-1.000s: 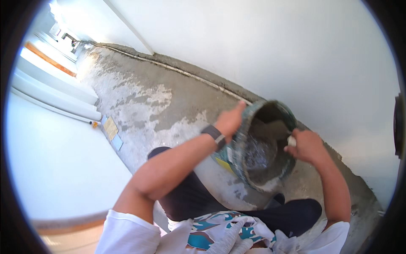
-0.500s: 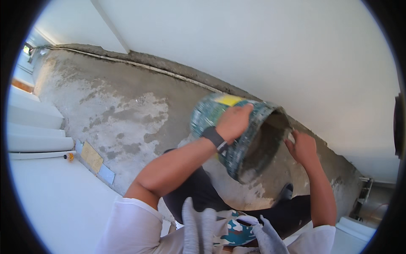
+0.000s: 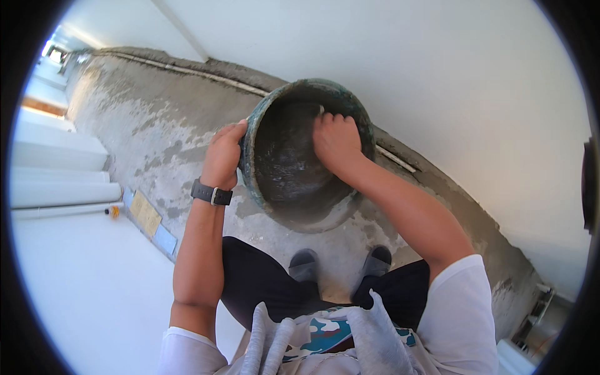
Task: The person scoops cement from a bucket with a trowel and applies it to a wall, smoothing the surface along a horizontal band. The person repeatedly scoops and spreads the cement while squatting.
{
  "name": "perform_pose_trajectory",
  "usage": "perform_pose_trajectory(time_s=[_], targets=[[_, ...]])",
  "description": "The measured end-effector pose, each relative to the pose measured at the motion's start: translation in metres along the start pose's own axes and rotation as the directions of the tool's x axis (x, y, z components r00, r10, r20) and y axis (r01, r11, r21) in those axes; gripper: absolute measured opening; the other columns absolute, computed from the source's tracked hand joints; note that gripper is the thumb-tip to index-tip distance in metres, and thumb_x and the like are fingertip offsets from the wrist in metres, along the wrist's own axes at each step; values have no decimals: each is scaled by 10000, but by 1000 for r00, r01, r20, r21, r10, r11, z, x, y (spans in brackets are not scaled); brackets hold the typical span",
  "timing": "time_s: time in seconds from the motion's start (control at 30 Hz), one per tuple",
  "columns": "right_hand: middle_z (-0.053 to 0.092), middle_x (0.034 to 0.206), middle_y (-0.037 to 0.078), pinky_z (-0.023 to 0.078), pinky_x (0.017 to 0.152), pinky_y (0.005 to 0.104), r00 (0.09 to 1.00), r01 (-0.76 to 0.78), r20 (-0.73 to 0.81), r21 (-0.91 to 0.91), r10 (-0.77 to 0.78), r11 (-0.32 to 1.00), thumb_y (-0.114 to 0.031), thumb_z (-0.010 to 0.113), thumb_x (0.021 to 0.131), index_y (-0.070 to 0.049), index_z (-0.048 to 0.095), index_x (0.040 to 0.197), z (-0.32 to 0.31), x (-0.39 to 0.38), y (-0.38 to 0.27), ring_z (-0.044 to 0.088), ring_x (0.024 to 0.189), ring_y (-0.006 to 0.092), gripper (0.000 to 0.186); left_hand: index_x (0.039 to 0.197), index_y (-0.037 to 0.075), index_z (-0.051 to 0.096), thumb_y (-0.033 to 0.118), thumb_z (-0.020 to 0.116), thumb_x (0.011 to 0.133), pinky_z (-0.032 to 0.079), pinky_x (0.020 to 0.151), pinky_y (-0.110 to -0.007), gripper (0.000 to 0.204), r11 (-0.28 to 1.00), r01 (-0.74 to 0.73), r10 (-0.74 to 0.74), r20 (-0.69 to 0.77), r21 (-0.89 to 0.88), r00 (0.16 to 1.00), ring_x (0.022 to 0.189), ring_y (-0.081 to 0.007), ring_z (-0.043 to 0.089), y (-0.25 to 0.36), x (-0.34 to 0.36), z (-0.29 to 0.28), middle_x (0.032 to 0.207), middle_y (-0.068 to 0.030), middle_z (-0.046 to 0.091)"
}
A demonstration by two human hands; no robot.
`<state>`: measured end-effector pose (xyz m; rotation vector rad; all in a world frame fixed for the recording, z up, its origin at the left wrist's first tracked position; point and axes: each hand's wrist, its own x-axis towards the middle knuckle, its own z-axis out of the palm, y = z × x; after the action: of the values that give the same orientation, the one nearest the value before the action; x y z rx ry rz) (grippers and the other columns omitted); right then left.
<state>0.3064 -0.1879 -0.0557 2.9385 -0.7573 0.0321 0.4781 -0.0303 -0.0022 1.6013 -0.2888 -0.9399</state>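
Beginning from the far left, seeing a white pipe (image 3: pixel 62 211) with a small orange fitting (image 3: pixel 112 212) at its end, and near to it a yellowish tile (image 3: pixel 145 216), lying between two pale blue tiles (image 3: pixel 165 239). Seeing next the grey concrete floor (image 3: pixel 181 125), showing darker and lighter patches, and a thin pale conduit (image 3: pixel 187 70), running along the foot of the white wall (image 3: pixel 450 94) and passing behind the bucket (image 3: pixel 281 119). Wearing above the left hand (image 3: pixel 222 156) a dark watch (image 3: pixel 212 194). Gripping with this hand the left side of the bucket, placing the thumb near the rim; not being able to tell the exact bending of the other fingers, partly hiding from view. Finding the bucket in the middle, in front of the dark trousers (image 3: pixel 262 281) and close to the wall, opening its wide mouth to the view and showing a dark, wet-looking inside. Seeing below it two dark shoes (image 3: pixel 304 264), standing on the floor. Reaching into the bucket with the right hand (image 3: pixel 337 140), curling the fingers closed around a pale handle (image 3: pixel 321 109), showing only its end. Seeing at the far right a dark object (image 3: pixel 589 187), being cut off by the edge.
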Motion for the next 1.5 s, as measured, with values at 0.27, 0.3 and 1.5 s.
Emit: perform_pose_trajectory(time_s=[0.27,0.3,1.5], targets=[[745,1082,84,578,814,406,764,392,449,247,-463,886,-247,653,826,-129,779,1035,11,36,-5,724,994,261,271,1193,4,631,304,452,1071,504,830,-292,369,975,129,-125,-35,181,992,930,-146,652,6,-21,5,1057,-61,700],[744,1087,89,580,828,406,733,406,467,284,-495,869,-264,651,828,-120,776,1048,13,34,-4,720,1010,269,291,1216,2,624,298,444,1073,502,862,-303,374,986,125,-118,-64,114,991,968,-156,650,6,-22,10,1098,-69,696],[646,638,106,493,560,358,837,-522,507,621,208,584,-381,710,858,3,695,762,47,-201,291,597,554,200,396,1209,13,641,287,446,1052,486,892,-304,370,990,-1,-3,32,139,999,998,-148,631,16,30,-1,1136,-63,689]])
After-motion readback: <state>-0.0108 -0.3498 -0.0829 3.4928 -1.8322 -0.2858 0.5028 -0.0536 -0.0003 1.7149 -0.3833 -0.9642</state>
